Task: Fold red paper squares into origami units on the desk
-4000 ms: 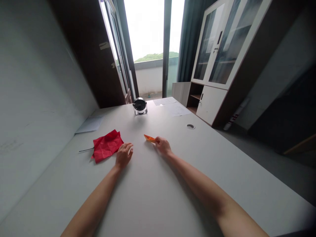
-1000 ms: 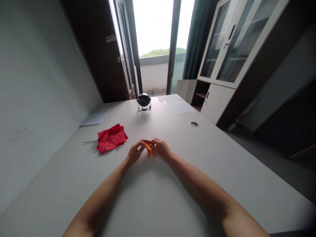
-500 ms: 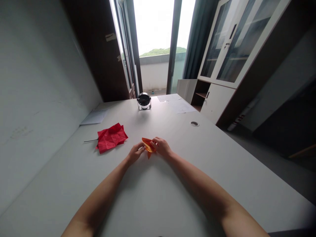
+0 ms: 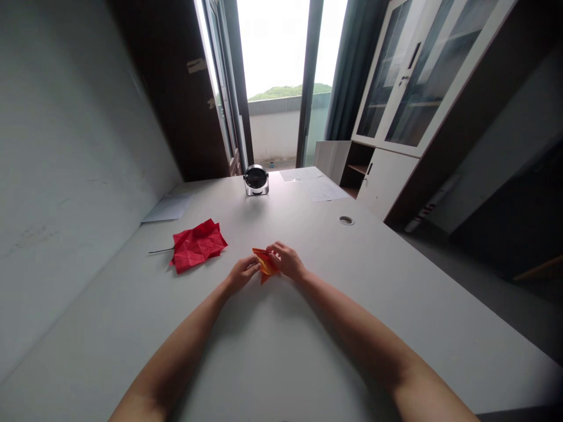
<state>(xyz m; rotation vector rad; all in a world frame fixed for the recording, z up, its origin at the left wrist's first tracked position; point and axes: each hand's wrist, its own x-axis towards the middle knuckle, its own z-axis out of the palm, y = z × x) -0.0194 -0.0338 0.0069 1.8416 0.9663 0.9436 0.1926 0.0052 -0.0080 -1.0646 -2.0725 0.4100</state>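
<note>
A small piece of folded orange paper (image 4: pixel 266 265) is held between my two hands, over the middle of the white table (image 4: pixel 281 351). My left hand (image 4: pixel 241 274) grips its left side, thumb and fingers closed at the edge. From the right, my right hand (image 4: pixel 285 261) pinches the upper right part, and its fingers cover some of the folds. One pointed flap sticks out toward me and another points to the upper left. Left of my hands lie creased red paper sheets (image 4: pixel 199 246), with a thin black stem or wire (image 4: pixel 160 251) poking out from their left side.
A round black-and-silver device on a stand (image 4: pixel 256 180) stands at the table's far side. White paper sheets lie at the back left (image 4: pixel 168 208) and back right (image 4: pixel 325 189). A round cable hole (image 4: pixel 346 220) sits right of centre. The wall (image 4: pixel 79 193) borders the left.
The orange paper has turned and shifted slightly between my hands, and its lower flap sits a little further left. My right fingers have moved slightly on it. The red paper stays put.
</note>
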